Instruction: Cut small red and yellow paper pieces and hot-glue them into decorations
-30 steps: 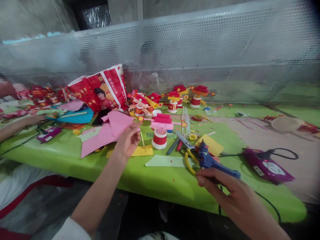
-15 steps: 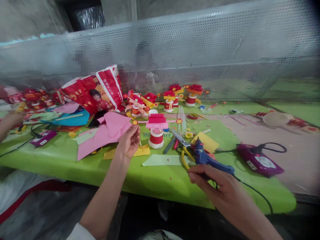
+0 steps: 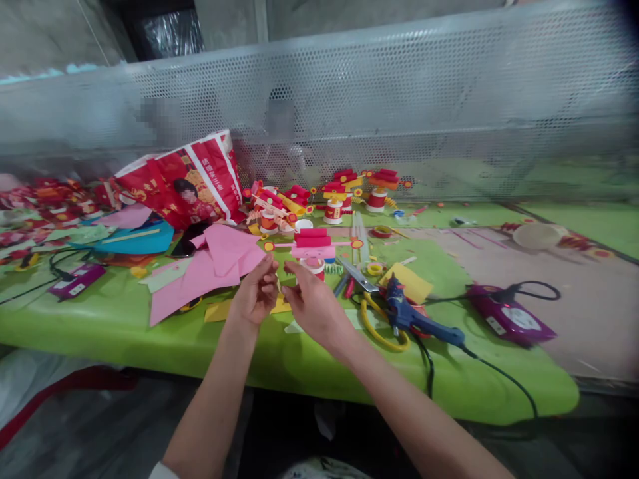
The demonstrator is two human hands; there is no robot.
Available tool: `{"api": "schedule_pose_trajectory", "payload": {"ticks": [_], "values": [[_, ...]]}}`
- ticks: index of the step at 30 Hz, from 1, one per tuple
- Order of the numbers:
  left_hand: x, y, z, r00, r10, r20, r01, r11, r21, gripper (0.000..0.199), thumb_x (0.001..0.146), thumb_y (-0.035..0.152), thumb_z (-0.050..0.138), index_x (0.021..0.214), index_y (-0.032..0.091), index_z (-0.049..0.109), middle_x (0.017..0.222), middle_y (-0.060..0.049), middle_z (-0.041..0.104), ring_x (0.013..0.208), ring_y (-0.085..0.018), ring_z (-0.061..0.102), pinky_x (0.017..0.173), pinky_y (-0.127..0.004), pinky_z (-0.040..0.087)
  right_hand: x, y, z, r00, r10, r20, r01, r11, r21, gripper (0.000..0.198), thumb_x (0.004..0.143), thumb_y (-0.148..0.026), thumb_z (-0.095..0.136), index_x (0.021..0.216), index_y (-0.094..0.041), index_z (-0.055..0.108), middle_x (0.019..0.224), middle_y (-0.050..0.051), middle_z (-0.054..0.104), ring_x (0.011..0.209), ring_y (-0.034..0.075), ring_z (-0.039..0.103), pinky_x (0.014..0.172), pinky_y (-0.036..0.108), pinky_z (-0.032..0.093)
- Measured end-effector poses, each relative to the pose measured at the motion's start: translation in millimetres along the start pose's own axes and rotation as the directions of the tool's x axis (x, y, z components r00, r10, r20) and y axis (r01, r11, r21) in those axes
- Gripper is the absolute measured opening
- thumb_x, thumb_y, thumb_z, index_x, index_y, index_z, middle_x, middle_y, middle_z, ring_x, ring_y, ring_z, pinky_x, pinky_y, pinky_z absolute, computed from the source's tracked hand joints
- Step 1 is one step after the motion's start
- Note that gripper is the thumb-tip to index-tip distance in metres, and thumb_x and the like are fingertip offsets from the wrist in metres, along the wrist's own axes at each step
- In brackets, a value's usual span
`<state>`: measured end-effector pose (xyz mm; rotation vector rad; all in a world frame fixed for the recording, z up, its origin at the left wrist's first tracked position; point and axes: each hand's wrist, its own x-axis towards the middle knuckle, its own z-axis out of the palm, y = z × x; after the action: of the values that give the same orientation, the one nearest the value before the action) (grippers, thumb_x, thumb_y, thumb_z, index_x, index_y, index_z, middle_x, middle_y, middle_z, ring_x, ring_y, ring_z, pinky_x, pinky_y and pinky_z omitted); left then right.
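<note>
My left hand point(image 3: 256, 290) has its thumb and fingertips pinched together beside a paper figure; anything between them is too small to make out. Close to it, my right hand point(image 3: 318, 301) reaches in with curved fingers, thumb and forefinger a little apart, nothing visible between them. Just behind both hands stands the paper figure point(image 3: 313, 251), with a red and pink rolled-paper hat and a cup-shaped base partly hidden by my right hand. Scissors point(image 3: 384, 335) with yellow handles lie on the table to the right, against a blue glue gun point(image 3: 422, 322).
Pink paper sheets point(image 3: 200, 283) lie to the left, in front of a red and white bag point(image 3: 187, 183). Several finished paper figures point(image 3: 333, 207) stand at the back by a perforated metal panel point(image 3: 399, 113). Purple power strips point(image 3: 510, 316) with cables sit at both sides.
My right hand has let go of the scissors' handle and moved left, up to my left hand. The scissors now lie on the table. Another person's hand at the far left has left the view.
</note>
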<state>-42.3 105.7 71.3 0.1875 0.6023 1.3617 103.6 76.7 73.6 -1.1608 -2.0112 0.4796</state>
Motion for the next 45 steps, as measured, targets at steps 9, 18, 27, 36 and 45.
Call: {"api": "schedule_pose_trajectory", "payload": {"ticks": [9,18,27,36,45], "values": [[8.2,-0.1,-3.0,0.995,-0.079,0.065,0.086,0.991,-0.106,0.027,0.112,0.014,0.037,0.101,0.010,0.062,0.077,0.000,0.067,0.046,0.002,0.057,0.034,-0.003,0.035,-13.3,0.0,-14.1,0.999,0.009,-0.033,-0.011,0.998,-0.056,0.019,0.095,-0.014,0.056,0.082,-0.018,0.069,0.079,0.004,0.070,0.071,0.017,0.061,0.067,0.028,0.039],[14.1,-1.9,-6.5,0.991,-0.076,0.113,0.091,0.986,-0.138,0.025,0.111,0.014,0.039,0.102,0.011,0.063,0.075,0.002,0.066,0.043,0.002,0.053,0.033,-0.004,0.035,-55.9,36.8,-104.5,0.932,0.296,-0.209,-0.291,0.955,0.055,0.031,0.094,-0.041,0.058,0.082,-0.018,0.073,0.050,-0.003,0.053,0.043,0.012,0.044,0.044,0.024,0.030],[15.9,-0.7,-13.6,0.984,-0.109,0.139,0.129,0.981,-0.143,0.022,0.110,0.013,0.042,0.104,0.012,0.063,0.076,0.002,0.066,0.043,0.003,0.051,0.034,-0.004,0.035,-23.0,72.4,-140.0,0.773,0.588,-0.237,-0.539,0.806,0.243,0.028,0.080,-0.041,0.073,0.088,-0.016,0.081,0.056,-0.003,0.057,0.050,0.012,0.049,0.048,0.026,0.033],[14.1,-3.3,-9.6,0.988,-0.115,0.105,0.127,0.984,-0.126,0.023,0.110,0.013,0.041,0.103,0.012,0.063,0.075,0.002,0.065,0.042,0.002,0.050,0.034,-0.005,0.036,40.9,94.2,-88.3,0.794,0.575,0.197,-0.607,0.765,0.215,0.024,0.100,-0.036,0.070,0.110,-0.015,0.070,0.090,0.001,0.070,0.068,0.012,0.064,0.061,0.026,0.055],[14.7,-3.0,-7.3,0.989,-0.117,0.089,0.128,0.983,-0.130,0.023,0.110,0.013,0.043,0.101,0.012,0.064,0.074,0.003,0.066,0.042,0.002,0.050,0.034,-0.005,0.035,19.4,80.7,-98.9,0.829,0.551,0.091,-0.537,0.740,0.406,0.040,0.075,-0.052,0.086,0.077,-0.016,0.070,0.059,-0.006,0.053,0.046,0.006,0.034,0.044,0.024,0.025]]}}
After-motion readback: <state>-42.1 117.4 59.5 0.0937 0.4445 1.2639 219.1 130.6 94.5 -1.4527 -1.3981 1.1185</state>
